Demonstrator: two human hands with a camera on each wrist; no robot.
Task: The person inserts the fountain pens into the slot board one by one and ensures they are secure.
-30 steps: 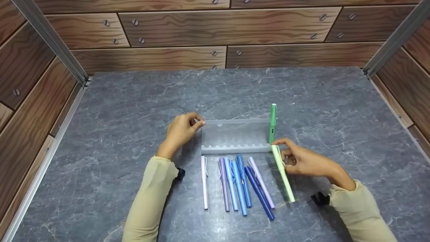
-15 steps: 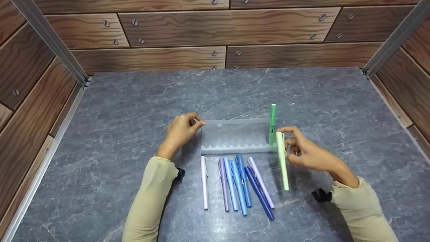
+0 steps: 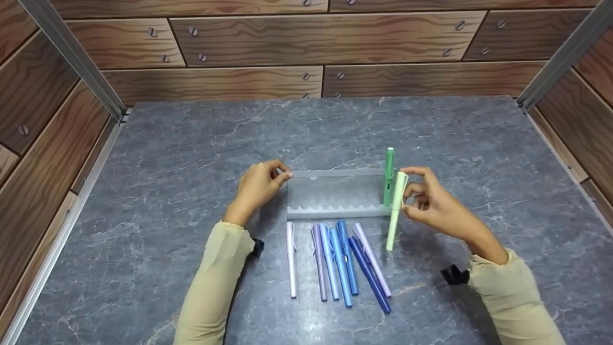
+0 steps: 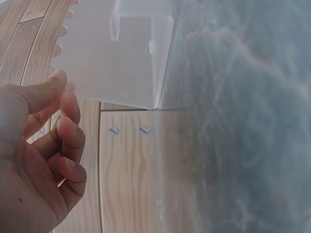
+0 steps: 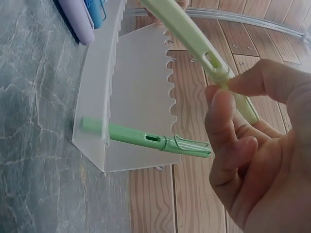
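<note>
In the head view, the left hand reaches in with its wrist bent, thumb and finger pinching the clear rack by its upper left corner, while the right hand holds a tilted pale green pen near the upright green pen. The left wrist view shows the remaining fingers loosely curled; the right wrist view shows thumb and forefinger clamped on the pale green pen.

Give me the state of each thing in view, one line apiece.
Clear rack: standing, one pen in it.
Green pen: capped, slotted at the rack's right end.
Pale green pen: capped, tilted, held.
Seven other pens: lying on the table.
Left grip: pinching the rack's corner.
Right grip: pinching the pale green pen.
</note>
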